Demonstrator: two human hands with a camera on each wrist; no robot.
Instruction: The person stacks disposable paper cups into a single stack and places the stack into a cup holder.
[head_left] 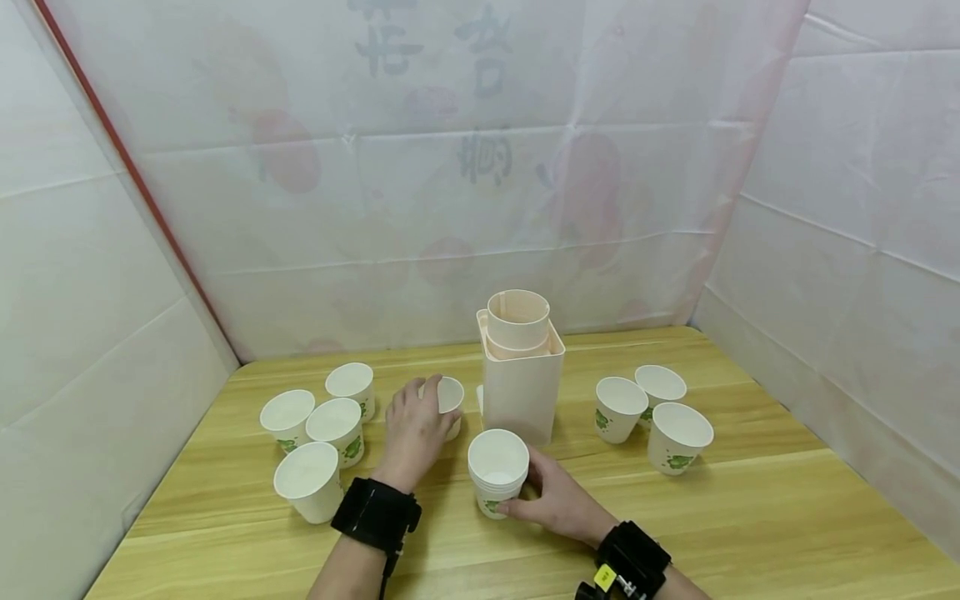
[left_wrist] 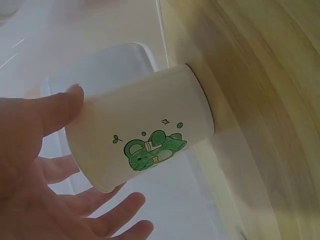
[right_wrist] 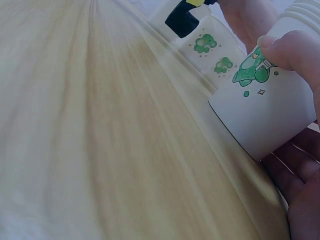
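"Wood-topped table (head_left: 465, 567), whitish backdrop (head_left: 420, 208). Step?"

"Looks like cup gathering. Right hand (head_left: 562, 504) holds cup stack (head_left: 498, 462) in front of the box (head_left: 519, 396), thumb on near side, fingers round back. Left hand (head_left: 414, 425) straddles single cup (head_left: 452, 396) beyond the stack, to its left; thumb on its wall, outer fingers spread. Grip firmness: can't tell."

"Next move calls for?"

"Probably a lift, then nesting into the stack, rims lined up."

"Writing?"

"Faint characters (head_left: 483, 157) on backdrop, not readable. Green cartoon print (left_wrist: 155, 152) on single cup, no brand seen. Yellow tag (head_left: 604, 577): too small."
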